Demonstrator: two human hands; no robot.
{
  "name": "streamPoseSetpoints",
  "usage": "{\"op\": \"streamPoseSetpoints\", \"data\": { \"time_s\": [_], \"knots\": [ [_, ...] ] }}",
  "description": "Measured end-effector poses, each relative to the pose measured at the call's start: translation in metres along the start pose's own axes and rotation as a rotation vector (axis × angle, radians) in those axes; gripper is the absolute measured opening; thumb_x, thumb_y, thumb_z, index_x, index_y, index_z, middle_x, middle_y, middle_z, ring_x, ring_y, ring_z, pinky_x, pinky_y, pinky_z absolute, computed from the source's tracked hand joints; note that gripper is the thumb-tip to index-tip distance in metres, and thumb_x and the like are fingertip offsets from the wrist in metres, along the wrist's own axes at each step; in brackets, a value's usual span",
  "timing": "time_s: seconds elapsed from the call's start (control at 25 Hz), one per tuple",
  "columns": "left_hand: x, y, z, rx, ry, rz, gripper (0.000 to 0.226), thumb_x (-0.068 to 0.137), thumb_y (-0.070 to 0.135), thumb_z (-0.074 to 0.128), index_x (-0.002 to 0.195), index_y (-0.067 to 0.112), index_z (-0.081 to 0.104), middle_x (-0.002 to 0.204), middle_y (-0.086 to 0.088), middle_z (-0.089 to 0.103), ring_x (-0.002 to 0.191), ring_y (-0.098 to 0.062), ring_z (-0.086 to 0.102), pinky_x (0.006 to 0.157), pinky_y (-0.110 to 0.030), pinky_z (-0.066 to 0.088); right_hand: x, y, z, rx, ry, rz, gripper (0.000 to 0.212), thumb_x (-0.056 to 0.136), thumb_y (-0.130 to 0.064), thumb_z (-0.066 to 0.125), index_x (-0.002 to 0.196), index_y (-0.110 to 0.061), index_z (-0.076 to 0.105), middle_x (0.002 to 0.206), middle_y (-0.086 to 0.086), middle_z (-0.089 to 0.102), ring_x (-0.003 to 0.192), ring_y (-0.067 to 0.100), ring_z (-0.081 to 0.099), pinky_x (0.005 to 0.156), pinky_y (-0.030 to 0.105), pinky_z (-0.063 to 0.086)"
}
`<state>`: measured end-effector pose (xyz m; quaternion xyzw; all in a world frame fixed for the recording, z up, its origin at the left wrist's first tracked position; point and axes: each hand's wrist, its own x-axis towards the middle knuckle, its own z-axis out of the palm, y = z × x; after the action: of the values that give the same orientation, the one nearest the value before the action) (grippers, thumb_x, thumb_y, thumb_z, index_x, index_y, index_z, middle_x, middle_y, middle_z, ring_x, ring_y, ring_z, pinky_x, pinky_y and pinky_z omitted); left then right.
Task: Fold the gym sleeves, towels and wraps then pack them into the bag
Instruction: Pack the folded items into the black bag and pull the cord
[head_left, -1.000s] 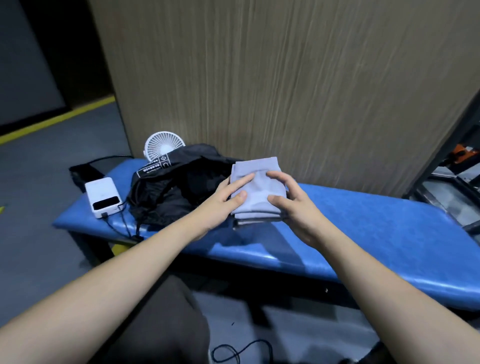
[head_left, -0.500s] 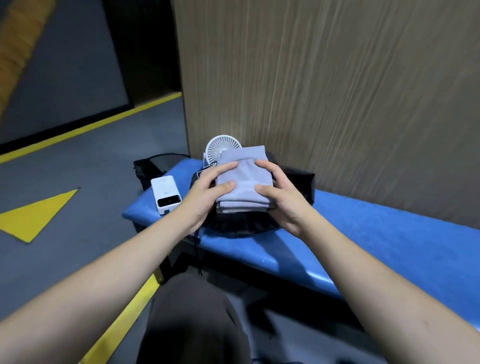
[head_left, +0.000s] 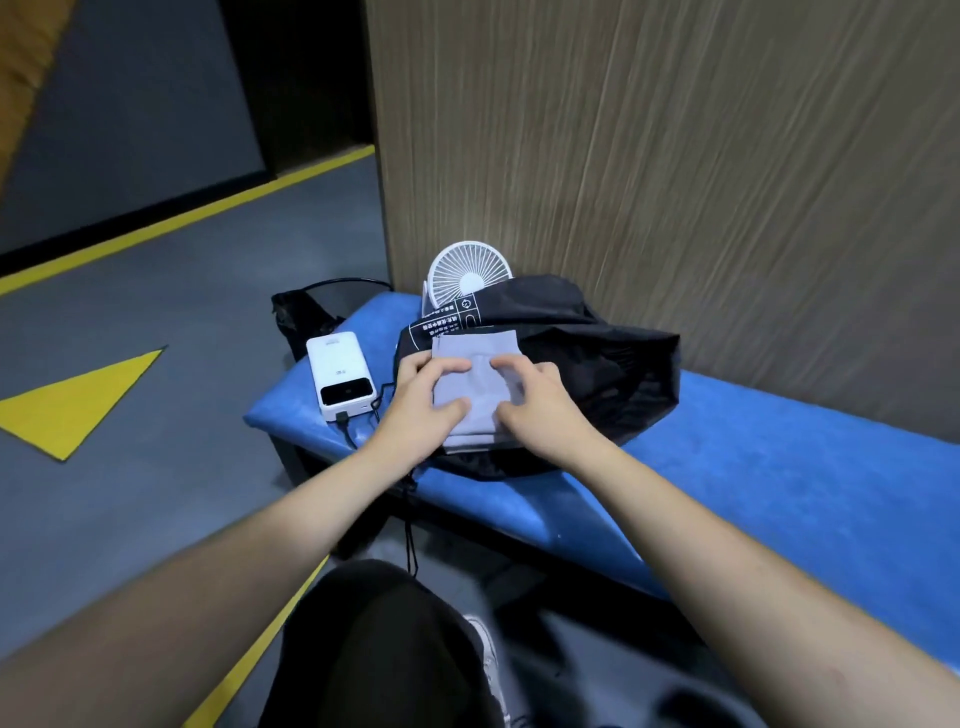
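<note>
Grip: both hands hold one folded stack of pale grey cloth (head_left: 475, 387) at frame centre. Left hand (head_left: 421, 410) takes its left edge, thumb on top, fingers curled over the upper left corner. Right hand (head_left: 540, 402) takes the right edge, fingers bent onto the top face. Motion blur on the right fingertips; exact contact not clear.

Stack is squarish, long axis running from near edge toward the wall, slightly tilted up-frame. Layered edges show at the near end. It sits directly over the crumpled black fabric bag (head_left: 597, 364); touching or just above, cannot tell.

Bag lies on the blue padded tabletop (head_left: 753, 457), spreading right of the hands. Its mouth is not plainly visible; white printed label at its upper left rim. Judgement: packing step, the cloth needs an opening found before it goes in. Both hands equally near.

Around: white round desk fan (head_left: 467, 275) behind the bag by the wood-grain wall; white rectangular power bank (head_left: 343, 374) left of the hands, black cable (head_left: 349, 434) trailing near the left wrist. The cable could snag.
</note>
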<state>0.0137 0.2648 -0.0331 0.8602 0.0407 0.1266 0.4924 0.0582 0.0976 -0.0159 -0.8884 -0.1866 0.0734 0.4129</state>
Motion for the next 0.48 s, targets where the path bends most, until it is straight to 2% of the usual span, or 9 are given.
{"op": "streamPoseSetpoints", "data": {
  "time_s": [0.08,0.16,0.24,0.32,0.36,0.48],
  "knots": [
    [0.0,-0.003,0.001,0.023,-0.013,0.023,0.04,0.09,0.005,0.062,0.126,0.022,0.062,0.139,-0.002,0.034,0.128,-0.006,0.039,0.096,0.0,0.022,-0.004,-0.006,0.008,-0.275,0.13,-0.015,0.049,0.084,-0.016,0.056,0.132,-0.024,0.051,0.129,0.011,0.037,0.109,0.028,0.047,0.094,0.033,0.046],
    [-0.001,-0.004,0.0,0.038,-0.035,0.059,0.037,0.095,0.009,0.057,0.128,0.025,0.061,0.139,0.001,0.036,0.128,-0.005,0.041,0.095,0.003,0.022,-0.005,-0.013,0.014,-0.597,0.326,-0.136,0.039,0.081,-0.025,0.057,0.119,-0.018,0.056,0.126,0.014,0.043,0.106,0.035,0.044,0.085,0.044,0.046],
    [-0.001,-0.003,-0.005,0.096,-0.062,0.094,0.035,0.097,0.018,0.056,0.128,0.033,0.06,0.137,0.006,0.039,0.124,-0.004,0.045,0.099,-0.009,0.029,-0.001,-0.018,0.016,-0.731,0.448,-0.229,0.035,0.078,-0.033,0.056,0.108,-0.016,0.059,0.124,0.016,0.049,0.103,0.035,0.047,0.079,0.044,0.045],
    [0.001,-0.003,-0.015,0.166,-0.063,0.123,0.034,0.096,0.027,0.057,0.127,0.042,0.059,0.132,0.011,0.046,0.119,-0.002,0.049,0.101,-0.021,0.036,0.003,-0.021,0.018,-0.784,0.473,-0.267,0.034,0.078,-0.037,0.056,0.105,-0.016,0.06,0.127,0.016,0.052,0.107,0.035,0.05,0.078,0.043,0.043],
    [0.002,-0.003,-0.02,0.183,-0.045,0.138,0.034,0.096,0.029,0.057,0.126,0.044,0.059,0.128,0.013,0.05,0.117,-0.001,0.051,0.101,-0.023,0.038,0.003,-0.023,0.019,-0.81,0.471,-0.287,0.034,0.079,-0.038,0.055,0.105,-0.016,0.06,0.128,0.015,0.053,0.109,0.034,0.051,0.079,0.043,0.041],
    [0.004,-0.005,-0.035,0.132,0.086,0.148,0.031,0.096,0.017,0.055,0.117,0.038,0.063,0.118,0.01,0.059,0.106,-0.004,0.058,0.099,-0.026,0.044,0.005,-0.023,0.023,-0.843,0.443,-0.378,0.038,0.083,-0.039,0.052,0.112,-0.016,0.061,0.129,0.012,0.055,0.116,0.031,0.053,0.084,0.043,0.04]
  ]
}}
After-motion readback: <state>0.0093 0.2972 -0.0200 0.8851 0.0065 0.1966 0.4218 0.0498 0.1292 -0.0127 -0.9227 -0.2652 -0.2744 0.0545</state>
